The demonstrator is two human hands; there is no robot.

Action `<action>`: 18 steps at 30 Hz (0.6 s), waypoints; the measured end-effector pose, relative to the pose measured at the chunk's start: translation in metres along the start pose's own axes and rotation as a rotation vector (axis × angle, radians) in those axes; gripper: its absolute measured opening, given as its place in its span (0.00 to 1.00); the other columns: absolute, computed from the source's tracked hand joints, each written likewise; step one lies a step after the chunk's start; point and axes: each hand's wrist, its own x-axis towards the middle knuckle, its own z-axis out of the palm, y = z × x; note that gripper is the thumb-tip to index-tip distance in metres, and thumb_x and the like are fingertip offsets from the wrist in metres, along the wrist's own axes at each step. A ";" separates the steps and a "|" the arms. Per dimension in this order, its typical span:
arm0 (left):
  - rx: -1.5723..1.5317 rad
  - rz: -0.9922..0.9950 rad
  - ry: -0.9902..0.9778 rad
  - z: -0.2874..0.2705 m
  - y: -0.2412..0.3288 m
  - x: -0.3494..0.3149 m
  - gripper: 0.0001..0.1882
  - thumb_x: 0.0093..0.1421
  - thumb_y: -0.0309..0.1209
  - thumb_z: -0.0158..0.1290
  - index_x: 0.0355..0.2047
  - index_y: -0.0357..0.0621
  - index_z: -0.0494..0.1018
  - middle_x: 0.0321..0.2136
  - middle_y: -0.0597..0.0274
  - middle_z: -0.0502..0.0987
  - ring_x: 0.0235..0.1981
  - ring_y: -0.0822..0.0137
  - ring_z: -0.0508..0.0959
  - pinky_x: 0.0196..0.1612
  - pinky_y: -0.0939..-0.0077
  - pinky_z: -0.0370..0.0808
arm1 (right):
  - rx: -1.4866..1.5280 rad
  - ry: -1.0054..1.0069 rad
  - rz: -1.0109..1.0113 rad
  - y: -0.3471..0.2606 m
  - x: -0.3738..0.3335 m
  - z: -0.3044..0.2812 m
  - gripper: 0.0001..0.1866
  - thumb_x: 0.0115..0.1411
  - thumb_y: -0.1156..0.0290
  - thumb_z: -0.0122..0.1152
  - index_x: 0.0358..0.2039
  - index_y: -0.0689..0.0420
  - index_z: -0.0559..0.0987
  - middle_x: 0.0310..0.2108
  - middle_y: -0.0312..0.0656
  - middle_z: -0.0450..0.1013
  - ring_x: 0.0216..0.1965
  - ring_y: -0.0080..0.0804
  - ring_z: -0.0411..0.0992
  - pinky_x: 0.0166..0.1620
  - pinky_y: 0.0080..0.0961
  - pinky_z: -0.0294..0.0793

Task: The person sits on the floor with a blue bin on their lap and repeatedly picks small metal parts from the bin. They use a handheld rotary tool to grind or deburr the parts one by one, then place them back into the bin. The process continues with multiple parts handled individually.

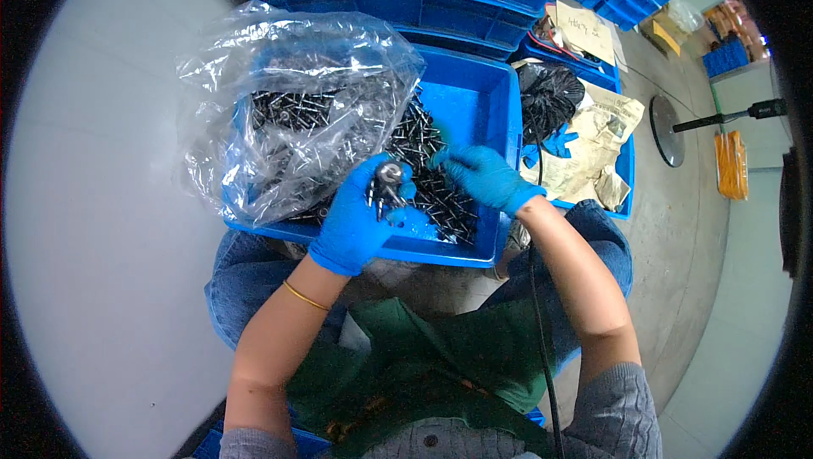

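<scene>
My left hand (351, 218), in a blue glove, is closed round a shiny metal part with a round head (389, 174) and dark prongs below it. It is held above the near side of a blue plastic bin (500, 243). Inside the bin lies a heap of small dark metal pins (445, 205). My right hand (491, 178), also gloved in blue, reaches over the heap from the right with its fingers drawn together. Its fingertips are blurred, and what they pinch, if anything, cannot be made out. A clear plastic bag (296, 61), holding more pins, covers the bin's left part.
Stacked blue crates (398, 2) stand right behind the bin. To the right, another blue crate (627, 179) holds brown paper, a black plastic bag (546, 95) and a spare blue glove (555, 144). A black cable (535, 323) hangs beside my right arm. A white wall (102, 163) rises at left.
</scene>
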 end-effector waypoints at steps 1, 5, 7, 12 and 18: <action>-0.141 -0.089 0.037 -0.003 0.007 0.005 0.08 0.50 0.26 0.44 0.33 0.42 0.64 0.31 0.60 0.66 0.31 0.70 0.66 0.25 0.83 0.68 | -0.160 -0.112 0.007 0.011 0.001 0.008 0.10 0.52 0.68 0.45 0.31 0.53 0.75 0.25 0.48 0.71 0.26 0.36 0.71 0.31 0.30 0.69; -0.562 -0.208 0.049 -0.010 0.016 0.015 0.09 0.54 0.36 0.40 0.26 0.44 0.65 0.30 0.58 0.66 0.30 0.67 0.65 0.17 0.83 0.65 | -0.651 -0.423 0.064 0.031 0.007 0.039 0.10 0.48 0.67 0.47 0.27 0.53 0.76 0.25 0.49 0.71 0.29 0.42 0.71 0.33 0.36 0.69; -0.643 -0.186 0.047 -0.016 0.013 0.014 0.09 0.54 0.35 0.41 0.27 0.44 0.65 0.31 0.58 0.67 0.30 0.67 0.66 0.18 0.83 0.66 | -0.799 -0.460 0.000 0.033 0.009 0.055 0.09 0.47 0.69 0.47 0.23 0.54 0.77 0.23 0.46 0.72 0.27 0.41 0.72 0.29 0.37 0.70; -0.585 -0.131 0.145 -0.018 0.009 0.014 0.09 0.54 0.34 0.42 0.32 0.44 0.66 0.32 0.57 0.68 0.32 0.65 0.68 0.21 0.82 0.68 | -0.998 -0.560 -0.006 0.029 0.006 0.080 0.09 0.47 0.71 0.47 0.22 0.53 0.77 0.23 0.42 0.73 0.27 0.37 0.73 0.26 0.34 0.70; -0.832 -0.211 0.095 -0.023 0.015 0.019 0.10 0.55 0.29 0.43 0.39 0.46 0.66 0.31 0.59 0.69 0.31 0.68 0.69 0.20 0.84 0.68 | -0.993 -0.593 0.048 0.027 -0.004 0.101 0.09 0.48 0.72 0.47 0.22 0.53 0.77 0.25 0.42 0.73 0.28 0.37 0.73 0.27 0.34 0.71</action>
